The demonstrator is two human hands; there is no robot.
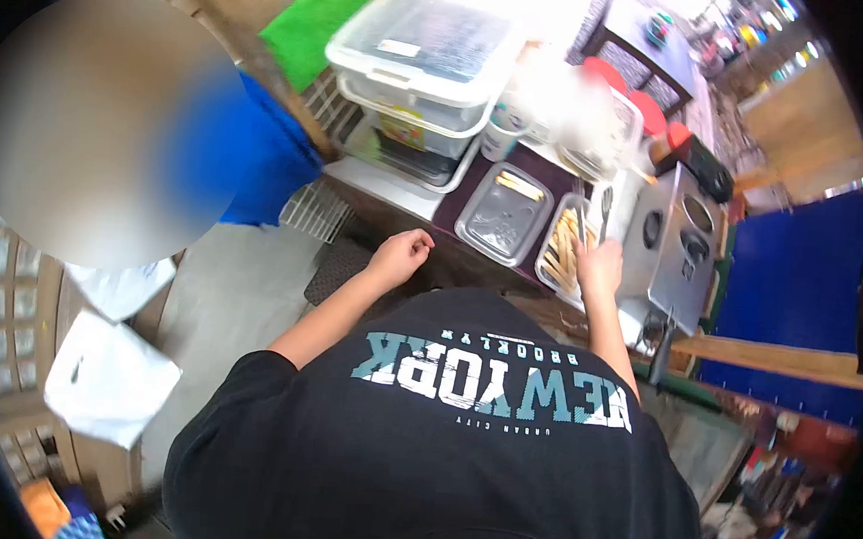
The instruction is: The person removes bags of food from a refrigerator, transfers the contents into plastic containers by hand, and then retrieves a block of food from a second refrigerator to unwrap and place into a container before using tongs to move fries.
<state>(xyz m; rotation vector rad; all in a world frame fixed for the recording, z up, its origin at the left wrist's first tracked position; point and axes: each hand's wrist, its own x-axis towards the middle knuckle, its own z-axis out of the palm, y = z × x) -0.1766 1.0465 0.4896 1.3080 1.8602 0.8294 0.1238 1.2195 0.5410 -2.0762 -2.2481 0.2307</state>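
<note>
My right hand (599,269) is over a metal tray (555,229) filled with pale stick-shaped pieces of food. Its fingers are closed on what looks like dark tongs (605,208), which point away from me toward the back of the tray. My left hand (400,255) is curled into a loose fist with nothing in it, hovering at the near edge of the counter (387,184). A second metal tray (497,224) lies just beyond the left hand and holds only a couple of pale pieces at its far end. My black T-shirt fills the lower part of the view.
A steel countertop fryer (674,251) stands to the right of the trays. Stacked clear plastic boxes (423,59) sit at the back of the counter. Another person in blue (252,153) stands at the left. A white plastic bag (109,375) lies on the floor.
</note>
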